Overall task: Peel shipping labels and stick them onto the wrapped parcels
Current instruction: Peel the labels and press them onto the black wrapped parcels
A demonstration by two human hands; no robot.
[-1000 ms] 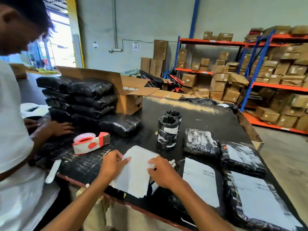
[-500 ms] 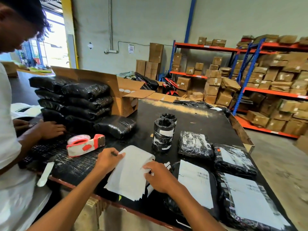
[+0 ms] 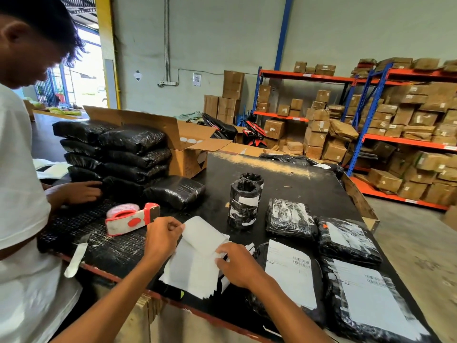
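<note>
A stack of white label sheets (image 3: 190, 271) lies at the near edge of the black table (image 3: 291, 184). My left hand (image 3: 162, 240) pinches the top sheet's far left corner and curls that sheet (image 3: 202, 235) up off the stack. My right hand (image 3: 237, 264) pinches the stack's right edge and holds it down. To the right lie black wrapped parcels that carry white labels: one beside my right wrist (image 3: 289, 271), one at the near right corner (image 3: 371, 295), two smaller ones behind (image 3: 346, 237) (image 3: 288, 217). Two wrapped cylinders (image 3: 243, 203) stand in the middle.
A red and white tape dispenser (image 3: 131, 217) lies left of my left hand. Several unlabelled black parcels (image 3: 118, 154) are stacked at the far left before an open carton (image 3: 188, 144). A person in a white shirt (image 3: 22, 219) works at the left. Shelves of boxes (image 3: 395, 125) fill the right.
My left hand has lifted the top sheet's corner, so the sheet now curls up from the stack. My right hand stays on the stack's right edge.
</note>
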